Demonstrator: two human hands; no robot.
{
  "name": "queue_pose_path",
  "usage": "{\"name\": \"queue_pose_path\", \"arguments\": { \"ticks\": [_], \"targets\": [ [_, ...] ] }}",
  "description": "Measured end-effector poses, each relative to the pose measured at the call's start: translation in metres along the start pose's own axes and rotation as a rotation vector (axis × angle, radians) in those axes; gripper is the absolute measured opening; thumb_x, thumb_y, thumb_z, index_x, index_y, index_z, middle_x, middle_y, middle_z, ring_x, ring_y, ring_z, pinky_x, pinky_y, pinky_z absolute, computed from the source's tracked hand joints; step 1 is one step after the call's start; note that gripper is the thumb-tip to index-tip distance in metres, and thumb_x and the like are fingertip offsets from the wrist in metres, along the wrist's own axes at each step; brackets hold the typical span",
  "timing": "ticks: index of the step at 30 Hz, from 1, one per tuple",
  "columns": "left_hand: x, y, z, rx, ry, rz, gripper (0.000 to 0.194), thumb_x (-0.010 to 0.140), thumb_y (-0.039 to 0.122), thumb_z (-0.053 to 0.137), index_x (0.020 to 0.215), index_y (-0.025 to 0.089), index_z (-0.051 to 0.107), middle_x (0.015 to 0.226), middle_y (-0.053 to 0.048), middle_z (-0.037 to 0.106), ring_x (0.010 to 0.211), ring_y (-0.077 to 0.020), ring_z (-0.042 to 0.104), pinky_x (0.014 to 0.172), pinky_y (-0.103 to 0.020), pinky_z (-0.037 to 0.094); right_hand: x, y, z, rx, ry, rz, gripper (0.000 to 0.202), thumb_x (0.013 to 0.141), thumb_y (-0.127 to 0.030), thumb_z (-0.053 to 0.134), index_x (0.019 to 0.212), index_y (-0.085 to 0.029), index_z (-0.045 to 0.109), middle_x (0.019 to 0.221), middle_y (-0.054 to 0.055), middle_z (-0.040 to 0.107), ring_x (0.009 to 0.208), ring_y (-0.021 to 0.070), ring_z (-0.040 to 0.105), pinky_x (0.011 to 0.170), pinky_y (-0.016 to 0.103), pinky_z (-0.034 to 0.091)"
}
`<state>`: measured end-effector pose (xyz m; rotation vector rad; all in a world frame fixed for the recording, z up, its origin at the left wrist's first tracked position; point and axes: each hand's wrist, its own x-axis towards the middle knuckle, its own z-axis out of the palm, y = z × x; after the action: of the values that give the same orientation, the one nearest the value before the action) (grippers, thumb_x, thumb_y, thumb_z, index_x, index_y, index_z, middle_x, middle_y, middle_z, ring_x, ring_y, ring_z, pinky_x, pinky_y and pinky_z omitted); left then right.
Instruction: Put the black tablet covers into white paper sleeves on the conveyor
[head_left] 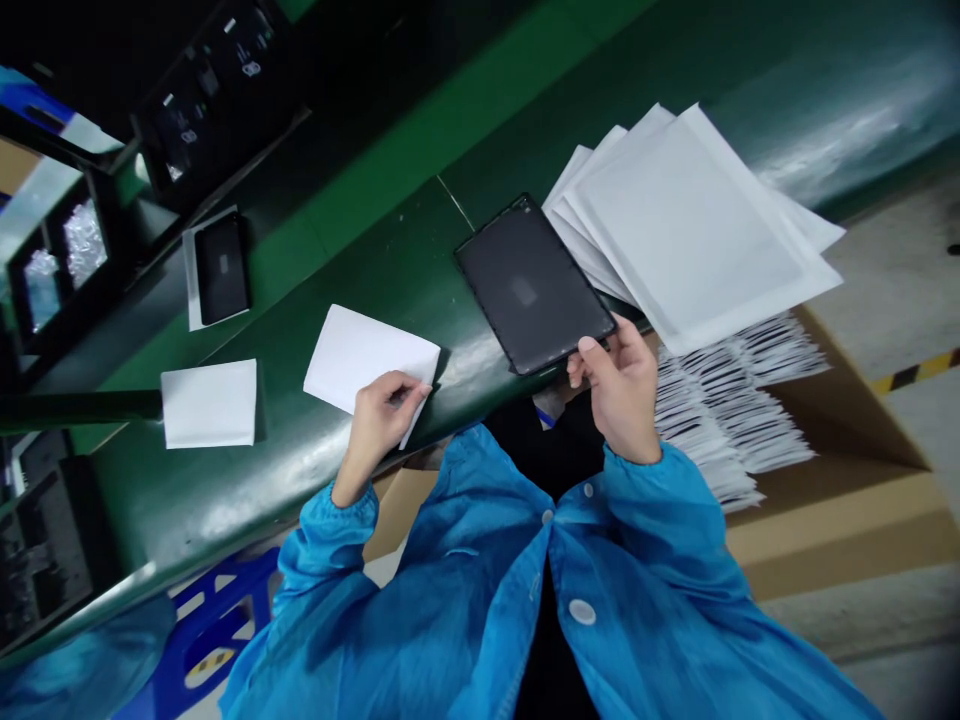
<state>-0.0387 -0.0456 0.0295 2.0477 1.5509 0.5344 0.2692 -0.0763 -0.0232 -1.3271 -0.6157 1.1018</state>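
Note:
My right hand (621, 385) pinches the lower right corner of a dark rectangular panel (529, 285), tilted above the green table's front edge. To the left, my left hand (382, 415) has its thumb and fingers closed on the near right edge of a white sleeve (367, 355), which lies on the table. Beside the panel, a fanned pile of white sleeves (697, 230) overhangs the table edge on the right. The panel's face shows a small faint grey mark near its middle.
Another white sleeve (208, 403) and a dark panel on a white sheet (222, 268) lie at left. An open cardboard box (847, 400) packed with white sleeves stands below right. Black trays (202, 100) line the far left. A blue stool (214, 640) is below the table.

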Motion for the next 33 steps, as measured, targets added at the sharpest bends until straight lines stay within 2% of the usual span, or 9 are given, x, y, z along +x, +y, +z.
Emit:
{"name": "queue_pose_path", "arguments": {
  "ticks": [2, 5, 9, 11, 17, 22, 25, 30, 33],
  "targets": [
    [0.005, -0.001, -0.004, -0.027, -0.05, -0.077, 0.028, 0.095, 0.042, 0.07, 0.078, 0.02, 0.075, 0.073, -0.003, 0.075, 0.064, -0.0162, 0.06, 0.065, -0.028, 0.055, -0.008, 0.006, -0.004, 0.015, 0.047, -0.02, 0.056, 0.086, -0.059, 0.085, 0.127, -0.028, 0.063, 0.077, -0.004, 0.058, 0.058, 0.0138, 0.058, 0.048, 0.027, 0.052],
    [0.009, 0.0, -0.008, -0.041, -0.104, -0.128, 0.029, 0.094, 0.043, 0.068, 0.083, 0.019, 0.079, 0.079, -0.004, 0.079, 0.068, -0.0171, 0.063, 0.071, -0.028, 0.057, -0.015, 0.017, -0.013, 0.05, 0.167, -0.089, 0.053, 0.084, -0.057, 0.088, 0.12, -0.027, 0.064, 0.076, -0.006, 0.057, 0.053, 0.0102, 0.054, 0.046, 0.025, 0.046],
    [0.01, 0.0, -0.008, -0.055, -0.131, -0.101, 0.031, 0.096, 0.043, 0.063, 0.09, 0.019, 0.082, 0.088, -0.006, 0.082, 0.074, -0.0189, 0.068, 0.077, -0.03, 0.059, -0.023, 0.027, -0.022, 0.142, 0.326, -0.126, 0.048, 0.083, -0.054, 0.089, 0.111, -0.026, 0.061, 0.076, -0.008, 0.056, 0.05, 0.0072, 0.05, 0.044, 0.021, 0.042],
    [0.011, 0.0, -0.007, -0.059, -0.132, -0.081, 0.031, 0.096, 0.043, 0.063, 0.092, 0.019, 0.083, 0.089, -0.006, 0.083, 0.075, -0.0194, 0.069, 0.076, -0.03, 0.059, -0.026, 0.03, -0.023, 0.187, 0.347, -0.115, 0.046, 0.084, -0.054, 0.088, 0.108, -0.026, 0.06, 0.077, -0.008, 0.056, 0.052, 0.0076, 0.053, 0.044, 0.021, 0.043],
    [0.015, 0.004, -0.006, -0.079, -0.159, -0.042, 0.03, 0.098, 0.042, 0.063, 0.097, 0.019, 0.083, 0.094, -0.007, 0.083, 0.078, -0.0197, 0.07, 0.079, -0.03, 0.061, -0.029, 0.037, -0.02, 0.136, 0.139, 0.005, 0.051, 0.082, -0.054, 0.089, 0.114, -0.028, 0.061, 0.089, -0.003, 0.07, 0.055, 0.0122, 0.061, 0.049, 0.028, 0.053],
    [0.015, 0.005, -0.006, -0.07, -0.189, -0.05, 0.031, 0.099, 0.041, 0.061, 0.103, 0.019, 0.082, 0.096, -0.007, 0.083, 0.081, -0.0199, 0.071, 0.081, -0.031, 0.061, -0.03, 0.04, -0.022, 0.122, 0.028, 0.099, 0.047, 0.084, -0.056, 0.086, 0.116, -0.027, 0.067, 0.078, -0.003, 0.067, 0.056, 0.0146, 0.062, 0.051, 0.029, 0.052],
    [0.014, 0.004, -0.005, -0.07, -0.188, -0.061, 0.031, 0.099, 0.042, 0.062, 0.106, 0.019, 0.082, 0.097, -0.007, 0.083, 0.081, -0.0201, 0.071, 0.082, -0.031, 0.062, -0.032, 0.032, -0.022, 0.176, -0.061, 0.152, 0.051, 0.081, -0.056, 0.09, 0.116, -0.027, 0.068, 0.081, -0.003, 0.068, 0.053, 0.0124, 0.058, 0.047, 0.027, 0.049],
    [0.015, 0.005, -0.003, -0.066, -0.203, -0.047, 0.031, 0.101, 0.041, 0.06, 0.107, 0.019, 0.082, 0.1, -0.008, 0.083, 0.087, -0.0214, 0.073, 0.085, -0.032, 0.062, -0.034, 0.017, -0.017, 0.234, -0.117, 0.196, 0.061, 0.073, -0.058, 0.095, 0.12, -0.026, 0.071, 0.08, -0.003, 0.068, 0.05, 0.0103, 0.053, 0.042, 0.025, 0.047],
    [0.015, 0.006, -0.002, -0.074, -0.216, -0.035, 0.031, 0.101, 0.041, 0.06, 0.109, 0.02, 0.082, 0.101, -0.008, 0.083, 0.09, -0.0217, 0.074, 0.087, -0.033, 0.062, -0.034, 0.016, -0.017, 0.245, -0.13, 0.195, 0.059, 0.075, -0.056, 0.095, 0.12, -0.027, 0.071, 0.082, -0.003, 0.068, 0.05, 0.01, 0.053, 0.042, 0.025, 0.048]
  ]
}}
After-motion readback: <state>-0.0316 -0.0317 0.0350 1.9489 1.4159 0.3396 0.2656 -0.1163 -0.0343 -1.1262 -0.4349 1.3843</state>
